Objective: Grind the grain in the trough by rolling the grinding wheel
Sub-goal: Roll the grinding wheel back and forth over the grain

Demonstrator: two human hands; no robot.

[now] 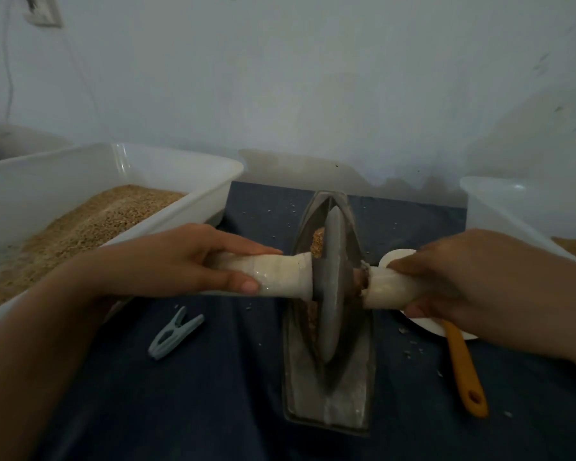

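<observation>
You grasp axle handles both sides: left hand (193,261), right hand (453,277), so grinding wheel (333,284) stays upright mid-trough (353,400). Grain (317,242) clings at wheel's left face, ready for crushing.

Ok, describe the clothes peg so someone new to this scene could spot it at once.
Start at the metal trough in the middle of the dark blue cloth. Left of it, below the left hand, lies the clothes peg: the only pale grey-blue, V-shaped clip there.
</observation>
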